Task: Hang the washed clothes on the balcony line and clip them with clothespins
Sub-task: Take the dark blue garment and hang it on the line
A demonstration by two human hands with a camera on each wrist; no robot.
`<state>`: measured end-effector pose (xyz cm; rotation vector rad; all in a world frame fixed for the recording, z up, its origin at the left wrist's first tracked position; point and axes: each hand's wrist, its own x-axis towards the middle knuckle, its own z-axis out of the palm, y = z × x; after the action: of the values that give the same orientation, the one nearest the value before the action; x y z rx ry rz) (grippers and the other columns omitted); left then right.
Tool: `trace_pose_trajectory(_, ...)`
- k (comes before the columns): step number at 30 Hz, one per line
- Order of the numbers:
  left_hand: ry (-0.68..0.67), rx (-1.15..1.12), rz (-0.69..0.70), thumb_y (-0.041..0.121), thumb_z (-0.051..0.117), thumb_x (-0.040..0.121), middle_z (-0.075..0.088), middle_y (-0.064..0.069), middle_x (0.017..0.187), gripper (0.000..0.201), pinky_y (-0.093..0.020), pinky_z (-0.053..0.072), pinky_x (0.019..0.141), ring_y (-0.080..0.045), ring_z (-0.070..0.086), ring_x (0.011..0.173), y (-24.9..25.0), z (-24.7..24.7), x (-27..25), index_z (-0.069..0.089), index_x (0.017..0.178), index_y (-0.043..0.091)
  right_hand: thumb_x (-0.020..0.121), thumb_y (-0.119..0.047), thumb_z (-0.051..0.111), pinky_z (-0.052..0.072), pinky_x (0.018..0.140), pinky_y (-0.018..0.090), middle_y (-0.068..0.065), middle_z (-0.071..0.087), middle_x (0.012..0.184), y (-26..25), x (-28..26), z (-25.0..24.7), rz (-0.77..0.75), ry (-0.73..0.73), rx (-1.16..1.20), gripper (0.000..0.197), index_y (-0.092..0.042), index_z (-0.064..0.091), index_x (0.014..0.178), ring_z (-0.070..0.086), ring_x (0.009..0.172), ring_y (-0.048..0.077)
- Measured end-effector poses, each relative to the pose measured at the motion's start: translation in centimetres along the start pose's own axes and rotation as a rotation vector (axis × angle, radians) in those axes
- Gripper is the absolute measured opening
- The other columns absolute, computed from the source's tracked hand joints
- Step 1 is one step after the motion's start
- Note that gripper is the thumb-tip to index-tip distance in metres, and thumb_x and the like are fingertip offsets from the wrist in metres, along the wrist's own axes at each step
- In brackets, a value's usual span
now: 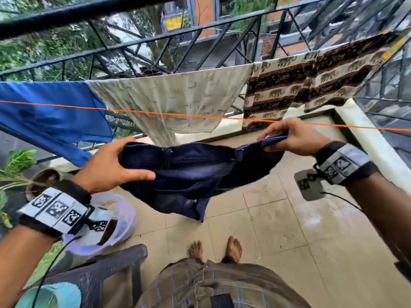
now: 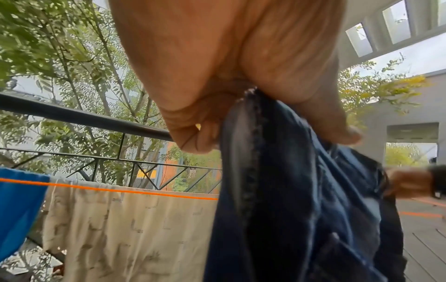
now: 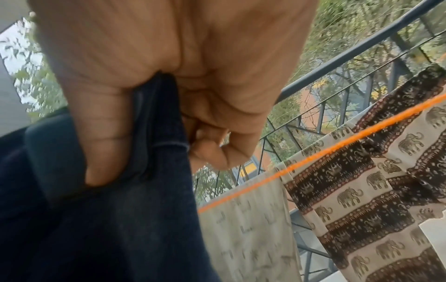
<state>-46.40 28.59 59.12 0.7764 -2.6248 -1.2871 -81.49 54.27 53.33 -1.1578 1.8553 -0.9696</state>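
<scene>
While both hands are gripping the dark jeans (image 1: 195, 165) by the waistband, stretched roughly parallel to the orange clothesline (image 1: 178, 115), the right hand (image 1: 293, 136) is seemingly lying nearer it than the left hand (image 1: 111, 167).

A black metal railing (image 1: 138, 44) borders the balcony, with trees (image 1: 33, 50) and an orange building (image 1: 206, 16) beyond it. On the tiled floor (image 1: 278, 218) stand a potted plant (image 1: 20, 165), a white plastic bag (image 1: 115, 223) and a dark plastic chair (image 1: 100, 272).
</scene>
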Motion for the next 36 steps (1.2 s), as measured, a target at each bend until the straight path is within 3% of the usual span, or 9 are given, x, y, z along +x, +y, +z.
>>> trace_pose_trajectory(3,0.03,0.019,-0.016,0.017,0.088,0.073,0.071,0.033,0.084,0.034,-0.002,0.047,0.073,0.018,0.062,0.075,-2.1,-0.9,0.1,0.072,0.089,0.041,0.072,0.012,0.075,0.051,0.073,0.014,-0.01,0.075,0.083,-2.0,-1.5,-1.2,-0.007,0.07,0.159,0.034,-0.01,0.072,0.098,0.068,0.078,0.002)
trace_pose_trajectory(10,0.003,-0.116,0.11,0.001,0.068,0.088,0.066,0.033,0.067,0.017,-0.003,0.044,0.063,0.019,0.055,0.064,-1.3,-0.6,1.9,0.07,0.09,0.019,0.073,-0.006,0.078,0.048,0.067,0.018,0.01,0.067,0.083,0.5,-2.6,2.6,0.142,0.203,0.174,0.023,0.003,0.07,0.093,0.06,0.071,0.008)
trace_pose_trajectory(13,-0.106,-0.109,0.151,0.028,0.067,0.093,0.07,0.025,0.073,0.012,-0.01,0.047,0.064,0.014,0.055,0.068,-2.0,-2.0,2.3,0.076,0.087,0.029,0.073,-0.014,0.08,0.047,0.067,0.034,0.001,0.064,0.068,2.4,-3.2,4.5,0.254,0.021,-0.036,0.013,-0.016,0.068,0.076,0.057,0.065,0.01)
trace_pose_trajectory(16,-0.231,-0.033,0.198,0.054,0.062,0.084,0.071,0.006,0.086,0.032,-0.028,0.049,0.073,0.0,0.06,0.081,-3.2,-3.7,2.3,0.071,0.107,0.034,0.07,-0.019,0.079,0.049,0.074,0.039,-0.009,0.067,0.075,2.7,-3.9,6.6,0.278,0.029,-0.033,0.023,-0.021,0.057,0.069,0.06,0.075,0.011)
trace_pose_trajectory(19,-0.318,0.04,0.264,0.027,0.056,0.086,0.063,0.002,0.095,0.029,-0.028,0.047,0.083,-0.014,0.063,0.094,-4.1,-4.7,2.3,0.07,0.112,0.03,0.067,-0.013,0.075,0.041,0.062,0.033,0.0,0.058,0.071,1.8,-4.1,8.4,0.291,-0.038,0.064,0.032,-0.027,0.047,0.064,0.052,0.067,0.018)
trace_pose_trajectory(21,-0.342,0.101,0.315,-0.001,0.046,0.071,0.058,0.007,0.095,0.052,-0.018,0.044,0.083,-0.009,0.059,0.093,-4.9,-5.2,2.3,0.076,0.101,0.028,0.068,-0.011,0.072,0.031,0.056,0.033,0.001,0.041,0.064,0.9,-4.1,9.5,0.28,-0.1,0.086,0.036,-0.029,0.041,0.065,0.039,0.061,0.016)
trace_pose_trajectory(26,-0.283,0.141,0.268,-0.001,0.038,0.051,0.066,0.007,0.092,0.055,-0.024,0.049,0.081,-0.007,0.064,0.087,-7.8,-6.1,2.8,0.074,0.082,0.028,0.078,0.006,0.074,0.039,0.055,0.019,-0.012,0.053,0.072,-2.2,-3.6,11.3,0.176,-0.147,0.083,0.035,-0.012,0.044,0.085,0.048,0.064,0.006)
trace_pose_trajectory(29,-0.169,0.078,0.131,0.004,0.042,0.055,0.072,0.005,0.085,0.044,-0.023,0.05,0.08,-0.012,0.067,0.085,-9.8,-6.9,3.0,0.074,0.075,0.025,0.076,0.01,0.075,0.047,0.064,0.02,-0.001,0.064,0.091,-5.6,-3.1,10.9,0.154,-0.009,0.21,0.036,-0.005,0.053,0.1,0.059,0.076,0.008)
trace_pose_trajectory(36,-0.166,-0.296,-0.013,-0.005,0.067,0.08,0.073,0.022,0.079,0.031,-0.007,0.049,0.071,0.011,0.061,0.075,-9.1,-4.5,3.9,0.076,0.087,0.024,0.063,-0.01,0.088,0.057,0.091,0.044,0.014,0.071,0.111,-10.4,0.2,11.6,0.112,0.644,0.453,0.053,-0.009,0.069,0.112,0.069,0.099,0.027)
